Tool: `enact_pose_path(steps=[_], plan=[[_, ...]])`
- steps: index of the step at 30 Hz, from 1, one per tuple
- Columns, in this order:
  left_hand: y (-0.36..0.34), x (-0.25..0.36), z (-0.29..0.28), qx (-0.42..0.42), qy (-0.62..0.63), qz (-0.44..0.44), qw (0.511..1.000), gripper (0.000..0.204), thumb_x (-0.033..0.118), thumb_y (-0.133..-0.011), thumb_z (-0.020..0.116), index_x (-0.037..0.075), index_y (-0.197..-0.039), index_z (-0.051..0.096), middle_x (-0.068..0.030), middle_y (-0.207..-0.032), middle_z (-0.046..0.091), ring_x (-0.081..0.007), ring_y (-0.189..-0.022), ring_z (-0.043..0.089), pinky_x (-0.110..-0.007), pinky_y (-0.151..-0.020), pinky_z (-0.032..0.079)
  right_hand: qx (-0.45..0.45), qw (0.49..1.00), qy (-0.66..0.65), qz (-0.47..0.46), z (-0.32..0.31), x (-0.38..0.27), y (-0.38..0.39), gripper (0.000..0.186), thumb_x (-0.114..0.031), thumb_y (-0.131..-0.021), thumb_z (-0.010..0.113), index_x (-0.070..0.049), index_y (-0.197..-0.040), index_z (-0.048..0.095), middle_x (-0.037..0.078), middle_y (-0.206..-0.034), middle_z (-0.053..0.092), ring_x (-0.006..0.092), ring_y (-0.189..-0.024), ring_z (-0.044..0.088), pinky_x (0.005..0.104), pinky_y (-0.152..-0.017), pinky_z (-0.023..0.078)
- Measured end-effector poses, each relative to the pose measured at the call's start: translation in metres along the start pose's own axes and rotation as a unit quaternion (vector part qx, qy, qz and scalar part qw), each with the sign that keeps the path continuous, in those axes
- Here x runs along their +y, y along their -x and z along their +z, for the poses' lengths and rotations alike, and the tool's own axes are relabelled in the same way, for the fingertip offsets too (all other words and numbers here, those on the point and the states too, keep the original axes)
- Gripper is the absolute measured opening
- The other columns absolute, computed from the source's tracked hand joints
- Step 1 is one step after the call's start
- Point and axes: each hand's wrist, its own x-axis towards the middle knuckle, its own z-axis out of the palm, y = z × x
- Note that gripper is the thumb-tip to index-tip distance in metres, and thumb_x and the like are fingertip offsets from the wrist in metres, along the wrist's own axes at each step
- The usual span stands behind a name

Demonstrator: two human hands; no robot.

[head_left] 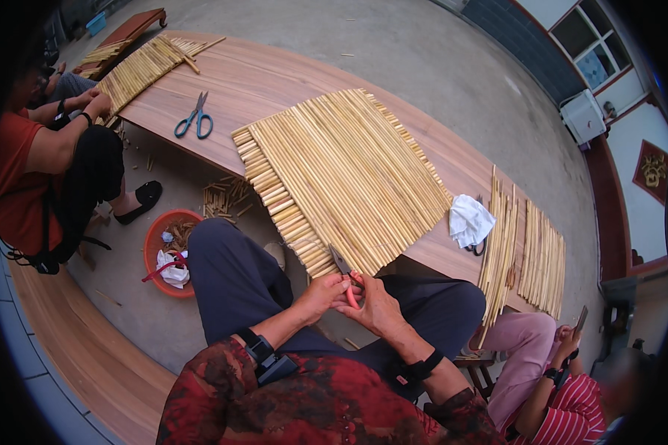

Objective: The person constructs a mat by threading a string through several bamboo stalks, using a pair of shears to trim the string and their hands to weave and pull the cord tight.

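Observation:
Both my hands meet over my lap, at the near edge of a large mat of thin cane sticks (349,170). A pair of red-handled pliers (352,294) is in my right hand (381,308), fingers closed around the grips. The dark pointed jaws reach onto the mat's near corner. My left hand (323,294) is closed in a pinch beside the grips; what its fingers hold is hidden. A second layer of sticks (280,202) shows along the mat's left side.
Blue-handled scissors (195,117) lie on the wooden table (234,70). A white cloth (470,220) partly covers dark scissors; loose sticks (503,237) lie further right. An orange basin (153,245) stands on the floor. People sit at left and right, one handling another mat (142,70).

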Motion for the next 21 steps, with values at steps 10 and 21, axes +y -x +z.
enact_pose_path(steps=[10, 21], plan=[[-0.005, -0.001, -0.005, -0.016, -0.093, -0.007, 0.996, 0.026, 0.023, -0.092, 0.04, 0.002, -0.095, 0.054, -0.0086, -0.087, 0.06, -0.0181, -0.081, 0.061, -0.029, -0.07, 0.05, 0.102, 0.985, 0.126, -0.062, 0.01, 0.007, -0.01, 0.048, -0.017, -0.063, 0.065, -0.004, -0.105, 0.045, 0.016, -0.09, 0.049, 0.032, -0.082, 0.053, 0.0414, -0.068, 0.045], [0.011, 0.023, -0.01, 0.082, -0.145, 0.01, 0.986, 0.026, 0.023, -0.091, 0.041, 0.001, -0.094, 0.054, -0.0083, -0.076, 0.059, -0.0162, -0.066, 0.061, -0.026, -0.053, 0.049, 0.147, 0.963, 0.203, -0.095, 0.002, 0.007, -0.021, 0.037, -0.02, -0.064, 0.064, -0.004, -0.094, 0.05, 0.015, -0.082, 0.05, 0.0306, -0.075, 0.053, 0.0396, -0.063, 0.044]])
